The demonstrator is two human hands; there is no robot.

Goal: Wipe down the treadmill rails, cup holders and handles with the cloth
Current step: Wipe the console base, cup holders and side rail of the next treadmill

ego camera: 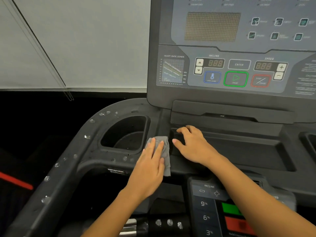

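A grey cloth (165, 152) lies on the black treadmill console deck, just right of the left cup holder (125, 134). My left hand (150, 166) presses flat on the cloth with fingers extended. My right hand (193, 146) rests beside it on the left end of the shallow centre tray (239, 147), fingers curled over a small raised black block. The curved left rail (71, 151) carries several white droplets or spots. A right cup holder (309, 141) shows only at the frame edge.
The control panel (236, 72) with incline, speed, start and stop buttons rises behind the deck. A lower keypad (210, 206) with incline presets sits near my right forearm. A chrome and black handle bar (153, 224) with spots runs at the bottom. A window blind hangs at left.
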